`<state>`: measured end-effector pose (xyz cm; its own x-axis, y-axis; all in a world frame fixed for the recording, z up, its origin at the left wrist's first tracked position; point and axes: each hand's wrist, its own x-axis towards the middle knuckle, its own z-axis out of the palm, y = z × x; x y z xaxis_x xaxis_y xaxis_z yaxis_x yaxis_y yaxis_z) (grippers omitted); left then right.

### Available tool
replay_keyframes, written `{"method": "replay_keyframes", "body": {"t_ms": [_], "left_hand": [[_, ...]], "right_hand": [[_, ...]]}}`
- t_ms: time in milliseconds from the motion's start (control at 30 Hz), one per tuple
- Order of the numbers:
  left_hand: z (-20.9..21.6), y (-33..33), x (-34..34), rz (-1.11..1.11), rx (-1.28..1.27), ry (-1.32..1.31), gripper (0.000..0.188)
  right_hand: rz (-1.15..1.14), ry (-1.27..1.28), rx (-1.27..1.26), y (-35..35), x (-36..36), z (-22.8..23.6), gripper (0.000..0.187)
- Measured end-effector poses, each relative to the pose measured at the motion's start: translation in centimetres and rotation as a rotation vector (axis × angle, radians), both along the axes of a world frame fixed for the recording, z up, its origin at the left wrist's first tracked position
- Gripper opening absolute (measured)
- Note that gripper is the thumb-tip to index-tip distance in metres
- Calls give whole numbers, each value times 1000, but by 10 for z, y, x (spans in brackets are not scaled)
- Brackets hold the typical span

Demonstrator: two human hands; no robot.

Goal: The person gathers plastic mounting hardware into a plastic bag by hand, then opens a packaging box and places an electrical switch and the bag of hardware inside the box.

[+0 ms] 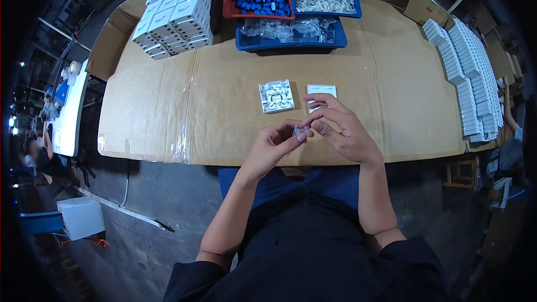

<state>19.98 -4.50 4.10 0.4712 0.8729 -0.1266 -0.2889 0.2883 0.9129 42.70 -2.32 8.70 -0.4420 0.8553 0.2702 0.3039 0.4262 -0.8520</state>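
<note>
Small clear plastic piece, partly hidden, held near the tabletop's near edge, square white moulded housing lying farther in, flat white panel beside it.

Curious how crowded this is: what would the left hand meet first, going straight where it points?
Most likely the right hand, close beyond the clear plastic piece in the left hand; depth is unclear.

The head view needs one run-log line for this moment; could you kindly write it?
left hand: holds small clear piece | right hand: close beside it, contact unclear | table: white square housing, flat white plate
</note>
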Motion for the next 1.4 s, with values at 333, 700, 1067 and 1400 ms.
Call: {"method": "replay_keyframes", "body": {"t_ms": [333,700,1067,1400], "left_hand": [[2,-4,4,-127,-344,-285,40],[-19,-15,17,-185,-443,-392,36],[-60,10,15,-218,-580,-436,59],[-63,30,38,-313,-733,-416,67]], "right_hand": [[151,217,-407,1,-11,3,50],[406,-42,-662,-3,-1,8,60],[154,-22,-466,81,59,0,28],[-515,-110,110,282,102,-16,18]]}}
